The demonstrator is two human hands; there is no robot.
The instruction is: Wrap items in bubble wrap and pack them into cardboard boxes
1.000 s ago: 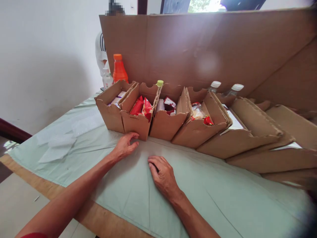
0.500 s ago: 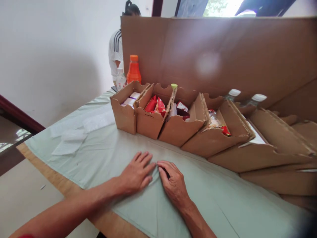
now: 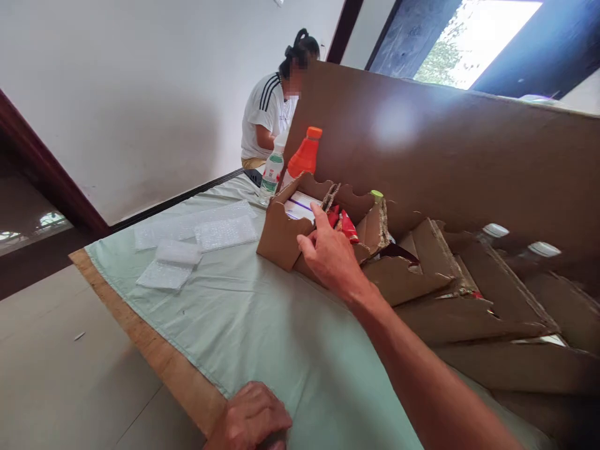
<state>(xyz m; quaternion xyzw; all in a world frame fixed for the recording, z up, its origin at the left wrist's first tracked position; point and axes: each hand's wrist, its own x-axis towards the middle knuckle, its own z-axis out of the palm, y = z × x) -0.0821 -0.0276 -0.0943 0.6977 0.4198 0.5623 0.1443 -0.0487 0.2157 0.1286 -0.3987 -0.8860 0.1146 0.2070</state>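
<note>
My right hand [image 3: 330,253] is over the front edge of the leftmost cardboard bins, index finger stretched toward a white and purple box [image 3: 300,205] in the end bin [image 3: 279,240]. Its thumb stands apart and nothing is in it. Red packets [image 3: 347,226] lie in the bin beside it. My left hand [image 3: 255,415] rests near the table's front edge with its fingers curled down; their tips and whatever may be under them are hidden.
Bubble wrap pieces [image 3: 225,232] lie on the green tablecloth [image 3: 244,312] at left. Behind the end bin stand a clear bottle [image 3: 272,172] and an orange bottle [image 3: 305,153]. A tall cardboard panel [image 3: 422,144] runs behind the bins. A person [image 3: 265,115] sits beyond the table.
My right hand has moved forward from the cloth to the end bin, its index finger now extended. My left hand has drawn back toward the table edge and curled. The view has tilted and shifted.
</note>
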